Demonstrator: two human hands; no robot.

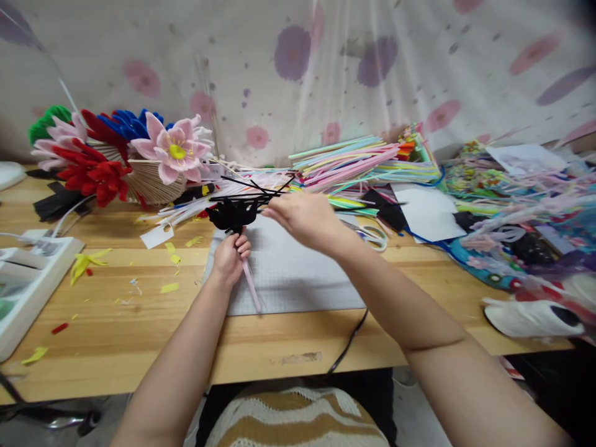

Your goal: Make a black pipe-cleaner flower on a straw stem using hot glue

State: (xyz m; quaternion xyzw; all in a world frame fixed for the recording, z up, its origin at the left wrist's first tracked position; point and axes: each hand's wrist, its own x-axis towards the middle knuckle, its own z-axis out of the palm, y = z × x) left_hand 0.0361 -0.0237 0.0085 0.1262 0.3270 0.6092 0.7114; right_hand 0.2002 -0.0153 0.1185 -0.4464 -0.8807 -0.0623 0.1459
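Note:
My left hand is closed around the pale pinkish stem of a black fuzzy flower. The flower is held upright, with its dark petals just above my fingers. To its right, my right hand is raised, its fingertips pinched together beside the petals. What lies in that pinch, if anything, is too small to make out. Several black pipe cleaners lie behind the flower and the right hand. Beneath both hands is a grey cutting mat.
Finished fuzzy flowers and a folding fan stand at the back left. Pastel pipe cleaners are heaped behind the mat. Scissors lie by its right edge. Yellow scraps, a white compartment tray and a thread spool are also on the table.

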